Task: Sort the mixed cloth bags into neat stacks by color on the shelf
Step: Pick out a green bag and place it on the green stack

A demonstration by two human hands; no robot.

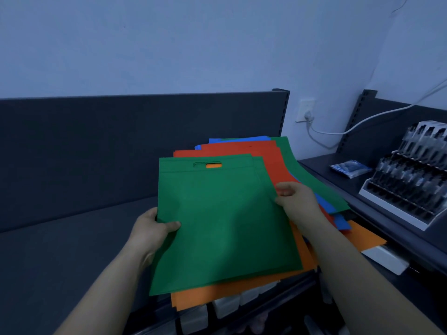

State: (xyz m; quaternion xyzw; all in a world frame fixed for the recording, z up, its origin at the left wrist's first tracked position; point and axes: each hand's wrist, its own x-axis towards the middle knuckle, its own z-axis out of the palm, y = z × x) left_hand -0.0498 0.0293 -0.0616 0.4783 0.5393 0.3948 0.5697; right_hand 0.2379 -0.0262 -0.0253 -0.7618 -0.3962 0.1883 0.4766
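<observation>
Head camera view shows the green bag (225, 213) held over the near end of a mixed pile at the right end of the shelf (72, 250). The left hand (154, 228) pinches its left edge, thumb on top and fingers underneath. The right hand (295, 197) has its fingers curled onto the right edge, and it looks clamped there too. Right under it lies an orange bag (217, 296), which sticks out at the near side. Red bags (242, 151), blue bags (232, 140) and another green one (314, 182) fan out beyond and to the right.

The step seems to be drawing this green bag off the pile to start or join a green stack. To do it well, I'd lift both edges together so the cloth stays flat and doesn't drag the orange bag along. More than one green layer may be pinched, judging by the doubled far edge. Then carry it left along the shelf and set it down square to the back panel (121, 141).

The bag's handle slot (208, 164) points away, toward the back panel, and the closed bottom edge faces the person. Its long axis runs near to far, leaning slightly to the right at the far end.
</observation>
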